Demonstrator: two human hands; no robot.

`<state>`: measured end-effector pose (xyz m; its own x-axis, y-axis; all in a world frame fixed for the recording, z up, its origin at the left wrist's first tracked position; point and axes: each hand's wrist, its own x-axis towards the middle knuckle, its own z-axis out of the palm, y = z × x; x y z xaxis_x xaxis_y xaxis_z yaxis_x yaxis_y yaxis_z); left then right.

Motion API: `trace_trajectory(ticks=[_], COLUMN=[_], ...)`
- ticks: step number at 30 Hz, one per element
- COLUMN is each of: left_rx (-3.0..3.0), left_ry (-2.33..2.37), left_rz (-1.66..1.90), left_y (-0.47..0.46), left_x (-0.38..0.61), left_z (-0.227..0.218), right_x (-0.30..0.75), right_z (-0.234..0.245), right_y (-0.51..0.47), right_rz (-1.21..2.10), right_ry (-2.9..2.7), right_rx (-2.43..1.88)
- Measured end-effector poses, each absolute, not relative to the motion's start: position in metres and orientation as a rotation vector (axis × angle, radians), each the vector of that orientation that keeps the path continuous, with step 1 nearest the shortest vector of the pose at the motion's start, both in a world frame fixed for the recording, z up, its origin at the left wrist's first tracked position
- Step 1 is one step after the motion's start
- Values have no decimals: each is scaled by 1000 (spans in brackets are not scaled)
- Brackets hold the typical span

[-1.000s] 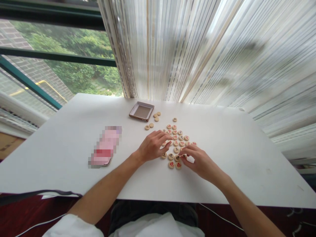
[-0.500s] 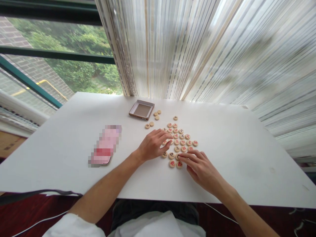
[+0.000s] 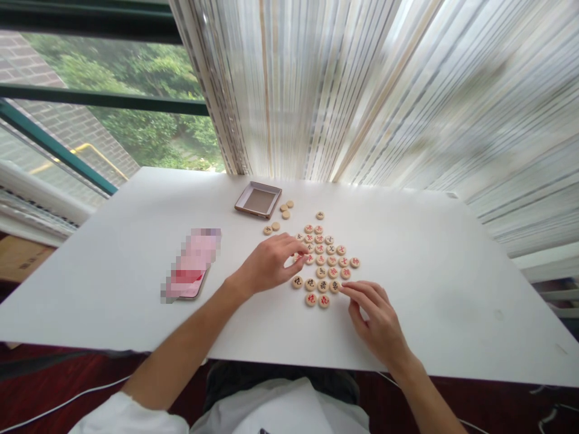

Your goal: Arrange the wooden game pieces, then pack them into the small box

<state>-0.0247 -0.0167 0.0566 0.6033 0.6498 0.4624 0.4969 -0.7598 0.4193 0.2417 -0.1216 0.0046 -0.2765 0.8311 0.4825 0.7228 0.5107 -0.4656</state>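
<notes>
Several round wooden chess pieces (image 3: 324,260) with red or black characters lie in rows on the white table (image 3: 429,283). My left hand (image 3: 268,263) rests at the left side of the rows, thumb and fingers pinching a piece (image 3: 299,257). My right hand (image 3: 376,314) lies at the lower right of the group, fingers stretched out flat, its fingertips touching the piece (image 3: 335,286) at the end of a row. Two more pieces (image 3: 317,299) sit in front.
A small open cardboard box (image 3: 258,200) stands at the back, with a few plain pieces (image 3: 286,209) beside it. A pink phone (image 3: 192,271) lies to the left. Striped curtains hang behind the table, a window to the left.
My right hand has drawn back toward me and to the right, uncovering the pieces in the lower rows. My left hand has curled at the left edge of the group.
</notes>
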Motion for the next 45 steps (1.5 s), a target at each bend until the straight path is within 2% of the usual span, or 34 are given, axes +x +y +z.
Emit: trace_trajectory(ticks=[4,14,31,45], left_rx=[2484,2444,2571,2582], left_ry=[1038,1202,1106,1105], left_rz=[816,915,881,844], left_y=[-44,-98,-100,-98], left_x=[-28,-17,-16,-13], left_z=[58,11,6,8], right_x=[237,229,229,230], right_z=[-3,-8,-8,-3], right_y=[-131,-138,-137,-135], right_rz=[251,279,317,178], right_ry=[-1995,-2062,-2206,-2342], right_rx=[-1271,-1296,-1289,-1262])
